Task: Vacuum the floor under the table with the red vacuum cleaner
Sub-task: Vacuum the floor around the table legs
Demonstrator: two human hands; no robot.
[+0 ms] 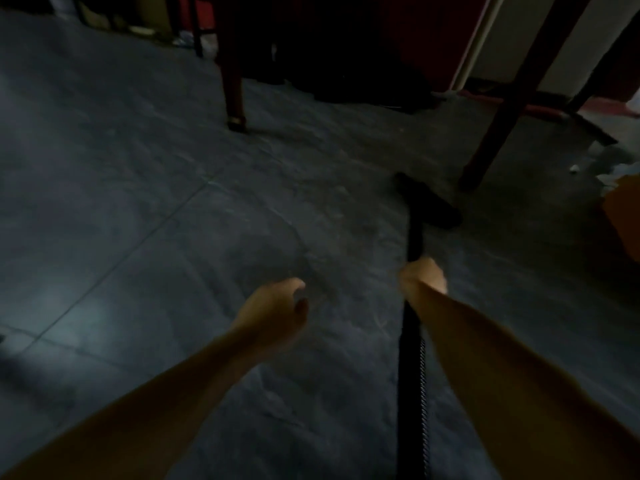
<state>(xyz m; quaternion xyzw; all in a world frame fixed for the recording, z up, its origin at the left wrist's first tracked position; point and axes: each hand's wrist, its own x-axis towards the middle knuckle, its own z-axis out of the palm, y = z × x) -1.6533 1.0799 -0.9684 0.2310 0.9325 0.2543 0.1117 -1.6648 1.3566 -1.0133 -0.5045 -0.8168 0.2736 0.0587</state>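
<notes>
— Where was the vacuum cleaner?

— Only its black parts showed. The wand (415,237) ran toward twelve o'clock from the right hand (424,277) and ended in the floor head (429,202), which lay flat on the tiled floor (138,168). The ribbed hose (421,393) trailed back toward six o'clock. The red body was out of view.

— And the hands?

— Apart. The right hand was wrapped round the wand, far down it, I'd judge so the tube could tip shallow and slide beneath the table. The left hand (277,306) held nothing. Its fingers were loosely curled, at nine o'clock from the right hand, probably spare for balance.

— Why was the head parked there?

— It sat just beside the near table leg (498,126), which stood at one o'clock from it. The far leg (233,81) was well apart, at ten o'clock. The head lay slantwise, likely to skirt that near leg and reach the floor between the two. White scraps (575,168) lay at three o'clock, past the leg. The dimness hid anything finer.
</notes>
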